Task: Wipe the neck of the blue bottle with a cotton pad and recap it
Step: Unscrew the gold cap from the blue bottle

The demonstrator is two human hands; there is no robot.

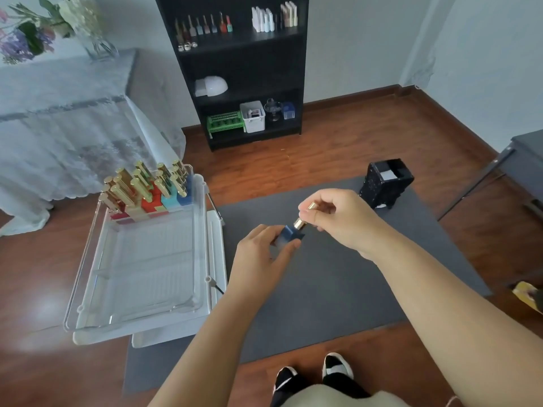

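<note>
The blue bottle (287, 235) is small and square, held tilted in my left hand (264, 254) above the grey mat. Its gold cap (305, 215) sits on the bottle's top, pointing up and to the right. My right hand (335, 218) pinches that cap between thumb and fingers. Part of the cap is hidden inside my fingers. No cotton pad shows in either hand.
A clear tray (141, 318) on a white cart stands at the left, with several gold-capped bottles (147, 183) at its far end. A black box (385, 183) holding white pads sits at the mat's far right corner. A black shelf (244, 69) stands behind.
</note>
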